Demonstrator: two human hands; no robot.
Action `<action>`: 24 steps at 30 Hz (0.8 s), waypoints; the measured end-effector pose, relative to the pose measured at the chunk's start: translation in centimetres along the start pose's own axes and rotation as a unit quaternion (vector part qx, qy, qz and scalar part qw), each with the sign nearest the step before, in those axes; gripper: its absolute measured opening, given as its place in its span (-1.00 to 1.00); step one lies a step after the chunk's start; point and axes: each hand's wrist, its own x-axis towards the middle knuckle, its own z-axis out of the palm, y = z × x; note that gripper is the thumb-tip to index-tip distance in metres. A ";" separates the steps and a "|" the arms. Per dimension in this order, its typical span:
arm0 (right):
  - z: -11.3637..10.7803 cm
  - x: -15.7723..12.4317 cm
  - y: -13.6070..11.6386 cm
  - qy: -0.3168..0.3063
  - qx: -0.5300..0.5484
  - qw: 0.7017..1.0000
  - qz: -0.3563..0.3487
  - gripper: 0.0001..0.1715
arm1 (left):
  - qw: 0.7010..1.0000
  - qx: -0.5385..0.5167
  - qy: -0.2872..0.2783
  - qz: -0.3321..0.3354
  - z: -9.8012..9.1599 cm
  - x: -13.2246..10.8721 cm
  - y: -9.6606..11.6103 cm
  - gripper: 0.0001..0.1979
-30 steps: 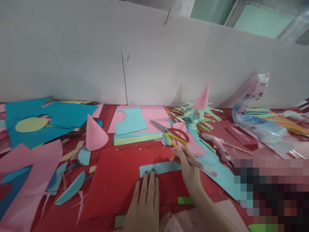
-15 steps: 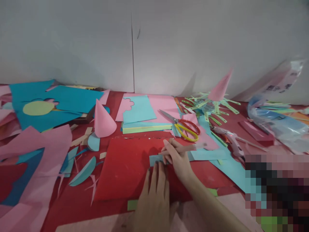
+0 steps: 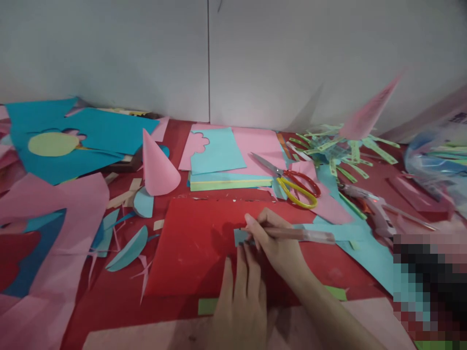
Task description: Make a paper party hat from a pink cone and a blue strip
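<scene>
My right hand (image 3: pixel 279 245) grips a light-brown pen (image 3: pixel 310 235), its tip near the left end of a light-blue paper strip (image 3: pixel 239 237). Flat on the red sheet (image 3: pixel 193 243), fingers stretched out, my left hand (image 3: pixel 241 291) has its fingertips at the strip's lower edge. The strip runs to the right, partly hidden behind my right hand and the pen. Beyond the red sheet lie scissors (image 3: pixel 297 191) with one red and one yellow handle, blades apart. Left of them is a stack of coloured paper (image 3: pixel 229 182).
A pink paper cone (image 3: pixel 158 170) stands at centre left, beside blue paper scraps (image 3: pixel 129 248). Large blue sheets (image 3: pixel 113 131) lie at the back left. On the right are a pink cone with green strips (image 3: pixel 368 116), a glue gun (image 3: pixel 377 209) and a plastic bag (image 3: pixel 438 155).
The camera view has shifted slightly. The pen's back end has swung down toward me, while my right hand stays closed on it. My left hand remains flat by the strip.
</scene>
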 end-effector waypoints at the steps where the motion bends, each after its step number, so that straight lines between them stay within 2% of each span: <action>1: 0.0 -0.1 0.0 0.003 0.010 1.000 -0.002 -0.59 | 1.000 -0.001 0.002 0.000 0.0 0.0 0.0 -0.56; 5: 0.1 -0.2 -0.1 0.027 0.068 0.997 -0.001 -0.66 | 1.000 0.002 0.003 0.006 0.0 0.1 0.1 -0.58; 8: 0.1 -0.1 0.1 0.035 0.059 0.998 0.012 -0.62 | 1.000 0.019 0.009 0.006 0.0 0.2 0.2 -0.55; 15: 0.0 0.2 0.4 0.023 0.076 0.997 0.019 -0.61 | 0.999 0.032 -0.025 -0.015 -0.5 0.4 0.3 -0.53; 24: -0.1 0.3 0.6 0.018 0.094 0.995 0.012 -0.61 | 0.999 0.031 -0.022 -0.008 -0.7 0.4 -0.1 -0.50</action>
